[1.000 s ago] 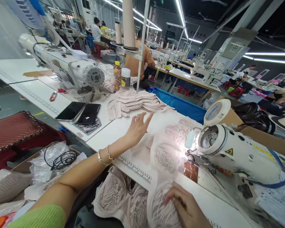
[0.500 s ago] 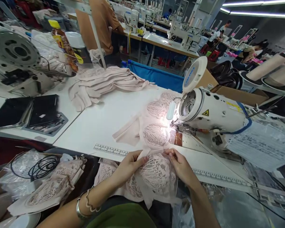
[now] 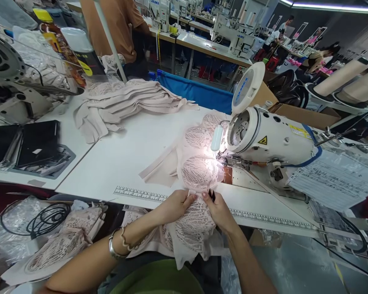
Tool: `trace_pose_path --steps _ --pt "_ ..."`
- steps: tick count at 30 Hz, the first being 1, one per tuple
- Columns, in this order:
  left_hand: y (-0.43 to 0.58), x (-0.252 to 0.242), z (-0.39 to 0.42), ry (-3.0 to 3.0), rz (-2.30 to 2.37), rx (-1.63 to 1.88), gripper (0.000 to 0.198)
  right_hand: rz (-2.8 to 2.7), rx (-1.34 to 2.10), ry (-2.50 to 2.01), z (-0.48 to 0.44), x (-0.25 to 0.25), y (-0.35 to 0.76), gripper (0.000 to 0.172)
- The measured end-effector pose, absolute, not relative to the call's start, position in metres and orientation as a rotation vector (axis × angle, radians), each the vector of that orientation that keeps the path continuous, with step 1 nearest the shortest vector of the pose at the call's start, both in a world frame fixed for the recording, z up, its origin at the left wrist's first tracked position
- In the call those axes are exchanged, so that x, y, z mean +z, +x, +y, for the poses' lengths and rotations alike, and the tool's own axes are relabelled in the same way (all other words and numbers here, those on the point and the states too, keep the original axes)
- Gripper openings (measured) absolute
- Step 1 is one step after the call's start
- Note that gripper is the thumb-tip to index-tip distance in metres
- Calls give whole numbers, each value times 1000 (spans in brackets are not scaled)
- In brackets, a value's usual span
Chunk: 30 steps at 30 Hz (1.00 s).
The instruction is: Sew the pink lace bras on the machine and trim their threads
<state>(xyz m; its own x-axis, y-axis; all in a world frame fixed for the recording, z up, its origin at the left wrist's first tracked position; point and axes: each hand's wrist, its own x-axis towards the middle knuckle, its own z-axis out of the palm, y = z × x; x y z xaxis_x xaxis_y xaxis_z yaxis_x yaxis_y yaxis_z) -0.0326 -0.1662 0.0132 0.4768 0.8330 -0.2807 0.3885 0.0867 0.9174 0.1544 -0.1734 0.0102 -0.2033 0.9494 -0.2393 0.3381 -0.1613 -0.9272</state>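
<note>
At the table's front edge, my left hand (image 3: 175,207) pinches the upper edge of a pale pink lace bra cup (image 3: 194,228). My right hand (image 3: 221,212) grips the same edge a short way to the right, thumb and fingers closed. Two dark pointed tips (image 3: 212,195), like those of thread snips, stick up from my right fingers; the rest is hidden. Beyond my hands, a chain of joined lace cups (image 3: 196,170) lies on the white table (image 3: 131,159), running up beside the lit needle area of the sewing machine (image 3: 263,134). More lace pieces hang into my lap.
A stack of pale fabric strips (image 3: 131,100) lies at the back left. Lace cups and a coiled black cable (image 3: 52,218) sit in a box at lower left. Papers (image 3: 334,177) hang by the machine. A person in a brown shirt (image 3: 110,28) works beyond the blue cloth bin (image 3: 196,90).
My hands have drawn closer together along the cup's edge. The dark tips in my right hand now point upward more plainly. The camera view has shifted slightly.
</note>
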Motion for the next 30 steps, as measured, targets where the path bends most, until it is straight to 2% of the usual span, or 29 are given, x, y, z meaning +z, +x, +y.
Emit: trace_pose_path --steps 5,7,12,14,16,19,24,30 --pt "-32 17 -164 1564 1067 426 57 -1694 1528 -1351 -163 22 159 48" --pt "-26 15 -172 1510 1123 471 57 -1761 1488 -1390 -160 22 157 46" --pt "-7 6 -207 1223 1280 722 59 -1811 803 -1623 -167 9 142 32" --pt "-5 9 -215 1103 1227 758 61 -1810 667 -1593 -173 6 138 28" --pt "-9 17 -214 946 1068 742 61 -1742 698 -1569 -175 8 137 29" --pt "-20 28 -194 692 846 769 58 -1592 971 -1501 -173 18 144 35" --pt "-26 22 -149 672 1203 952 60 -1723 1407 -1365 -169 29 155 44" --pt "-15 18 -142 819 1483 1105 69 -1894 1121 -1356 -175 15 125 45"
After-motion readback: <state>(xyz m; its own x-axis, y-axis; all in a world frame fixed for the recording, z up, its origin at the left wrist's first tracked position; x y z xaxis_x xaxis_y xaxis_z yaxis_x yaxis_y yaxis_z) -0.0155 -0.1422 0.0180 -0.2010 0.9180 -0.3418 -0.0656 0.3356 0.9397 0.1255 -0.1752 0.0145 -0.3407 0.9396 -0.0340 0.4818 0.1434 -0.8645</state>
